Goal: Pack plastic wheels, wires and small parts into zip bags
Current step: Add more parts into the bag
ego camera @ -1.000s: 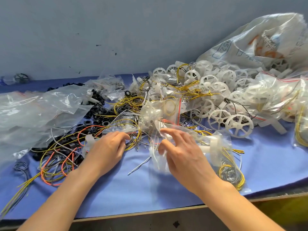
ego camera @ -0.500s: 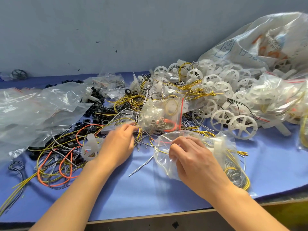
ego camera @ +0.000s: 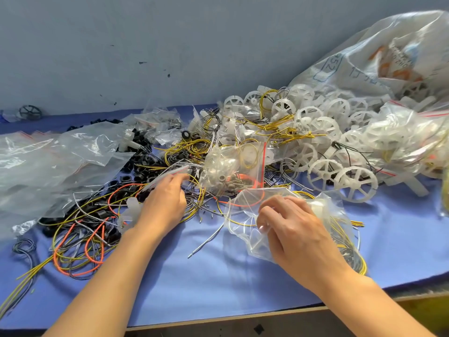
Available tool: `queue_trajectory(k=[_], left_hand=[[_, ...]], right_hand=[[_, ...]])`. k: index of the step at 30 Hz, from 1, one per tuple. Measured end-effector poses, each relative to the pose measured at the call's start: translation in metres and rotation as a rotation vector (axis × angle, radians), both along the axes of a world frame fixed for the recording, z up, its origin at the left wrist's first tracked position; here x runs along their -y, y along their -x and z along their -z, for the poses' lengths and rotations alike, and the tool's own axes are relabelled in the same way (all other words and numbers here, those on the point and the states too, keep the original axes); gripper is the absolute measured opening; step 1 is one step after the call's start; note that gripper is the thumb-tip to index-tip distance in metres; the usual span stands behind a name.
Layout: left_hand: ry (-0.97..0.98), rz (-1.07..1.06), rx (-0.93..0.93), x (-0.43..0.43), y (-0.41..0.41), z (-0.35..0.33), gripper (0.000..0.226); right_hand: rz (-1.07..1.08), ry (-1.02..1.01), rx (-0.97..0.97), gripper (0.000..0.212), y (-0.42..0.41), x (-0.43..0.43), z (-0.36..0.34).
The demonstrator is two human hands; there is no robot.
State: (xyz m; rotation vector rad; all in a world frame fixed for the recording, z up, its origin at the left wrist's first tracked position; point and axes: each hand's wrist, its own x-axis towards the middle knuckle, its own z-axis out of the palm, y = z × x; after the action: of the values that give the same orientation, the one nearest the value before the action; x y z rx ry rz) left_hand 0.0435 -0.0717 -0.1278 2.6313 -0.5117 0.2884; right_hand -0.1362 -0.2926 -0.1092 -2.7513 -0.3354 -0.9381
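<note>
Pinching a fold of a clear zip bag [ego camera: 243, 229], the right hand [ego camera: 298, 229] lies on top of it with its fingers curled into the plastic. This bag rests on the blue cloth [ego camera: 194, 288], and every place below is told from it.

Nearer than the clear zip bag, the table edge [ego camera: 218, 319] runs along the bottom of the view. Inside the bag, at its right end past the hand, sits a coil of yellow wires [ego camera: 352, 256]. A whitish part also shows inside, but it is too blurred to name.

Just left of the bag, a loose grey wire [ego camera: 206, 239] lies on the cloth. Further left, the left hand [ego camera: 165, 203] reaches forward, well apart from the right. Its fingertips are closed on the edge of a small flat zip bag [ego camera: 167, 173] with a red strip. Far to the left of the clear zip bag, a wire tangle [ego camera: 80, 251] of orange, yellow and grey is spread among black rings [ego camera: 143, 164].

Just beyond the clear zip bag lies a filled zip bag [ego camera: 226, 166] holding small metal parts. Beyond and to its right, white plastic wheels [ego camera: 357, 183] are heaped, the nearest two lying side by side. Beyond and far to its left lies a pile of empty bags [ego camera: 48, 161].

Further back on the right are stuffed bags [ego camera: 401, 142]. Behind them a large printed sack [ego camera: 364, 64] leans against the grey wall [ego camera: 145, 45]. Far back to the left of the clear zip bag, a dark wheel [ego camera: 30, 112] sits by the wall.
</note>
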Motion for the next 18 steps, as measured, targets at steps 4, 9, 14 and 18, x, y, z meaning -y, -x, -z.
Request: queue_trajectory(k=[4, 9, 14, 18], left_hand=[[-0.19, -0.025, 0.047, 0.007, -0.007, -0.001, 0.048], [-0.377, -0.099, 0.158, 0.022, -0.016, -0.015, 0.038], [-0.445, -0.318, 0.081, 0.022, -0.02, -0.023, 0.034], [-0.421, -0.326, 0.07, 0.015, -0.022, -0.027, 0.02]], right_hand=[[-0.007, -0.009, 0.008, 0.019, 0.0, -0.002, 0.001], [-0.079, 0.018, -0.026, 0.019, -0.001, -0.013, 0.002], [-0.12, 0.039, -0.082, 0.021, -0.005, -0.019, 0.003], [-0.11, 0.029, -0.096, 0.023, -0.008, -0.021, 0.002]])
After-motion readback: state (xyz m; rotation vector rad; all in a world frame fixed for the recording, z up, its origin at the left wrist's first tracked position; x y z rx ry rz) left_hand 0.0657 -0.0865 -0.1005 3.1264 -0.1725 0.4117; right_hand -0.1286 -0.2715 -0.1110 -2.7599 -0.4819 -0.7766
